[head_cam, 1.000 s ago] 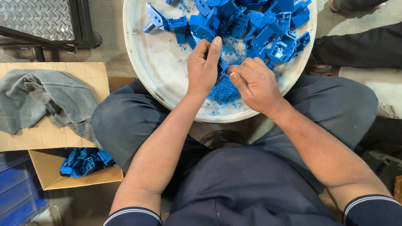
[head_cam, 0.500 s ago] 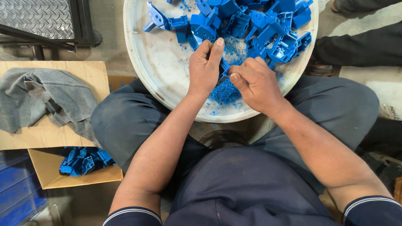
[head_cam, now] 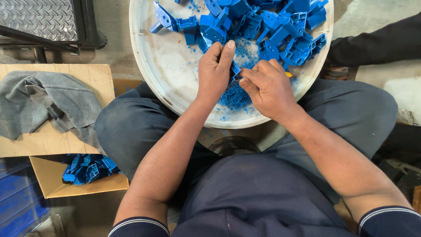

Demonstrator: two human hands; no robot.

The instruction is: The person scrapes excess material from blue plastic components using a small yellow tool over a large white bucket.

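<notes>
A round white tray (head_cam: pixel 166 83) rests on my knees, and several blue plastic parts (head_cam: pixel 267 26) are piled at its far side. My left hand (head_cam: pixel 213 72) is closed around one small blue part (head_cam: pixel 235 72) held over the tray. Touching that part from the right, my right hand (head_cam: pixel 267 90) pinches a small tool with a yellow handle end (head_cam: pixel 288 74); the tool's tip is hidden by my fingers. A heap of blue shavings (head_cam: pixel 234 97) lies on the tray just below both hands.
An open cardboard box (head_cam: pixel 57 184) at lower left holds more blue parts (head_cam: pixel 87 167). A grey cloth (head_cam: pixel 44 103) lies on its cardboard flap. A metal tread-plate platform (head_cam: pixel 39 17) stands at upper left. Another person's dark sleeve (head_cam: pixel 377 44) shows at right.
Both hands stay together over the shavings with only slight finger movement on the blue part. Nothing else has moved.
</notes>
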